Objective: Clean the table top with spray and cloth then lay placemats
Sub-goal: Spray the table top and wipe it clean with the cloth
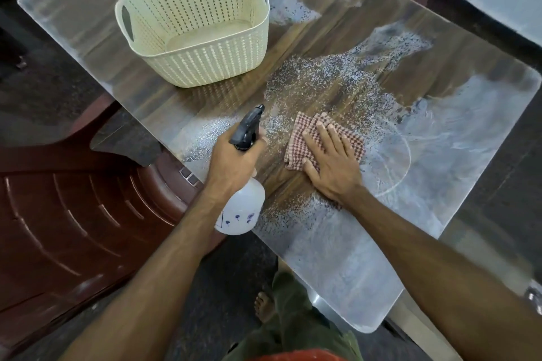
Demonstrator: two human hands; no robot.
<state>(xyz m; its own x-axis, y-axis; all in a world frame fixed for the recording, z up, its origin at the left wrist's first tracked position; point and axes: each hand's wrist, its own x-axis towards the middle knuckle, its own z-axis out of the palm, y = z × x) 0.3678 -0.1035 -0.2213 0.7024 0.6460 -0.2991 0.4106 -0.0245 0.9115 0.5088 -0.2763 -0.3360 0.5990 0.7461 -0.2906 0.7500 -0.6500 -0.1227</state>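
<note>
**Cleaning half done, placemats not yet laid**

The task was judged to be in its first half. The surface (440,73) — a glossy, wood-grained top with rounded corners — was seen speckled with fine spray droplets across its middle, while smeared, cloudy arcs to the right suggested that wiping had been done there. The far left part around the basket (193,20) looked dry and unwiped. No placemats were visible anywhere in view, the basket appeared empty, and so the laying step was taken to be wholly outstanding.

The spray bottle (240,208) was held by the left hand (231,161), whose fingers were wrapped round the neck just below the black trigger head, with the nozzle pointed out over the surface. The bottle's body was of translucent white plastic, rounded, with small dark printed marks, and it hung over the near edge. The cloth (305,129) — a folded, woven piece in a red-and-white check, soft and slightly rumpled at its edges — lay flat on the surface just right of the bottle. It was pressed down by the right hand (331,161), palm flat and fingers straight and spread.

The basket was of cream plastic, moulded in a knitted, perforated pattern, with cut-out handles. A dark red ribbed plastic chair (73,199) stood at the left
</note>
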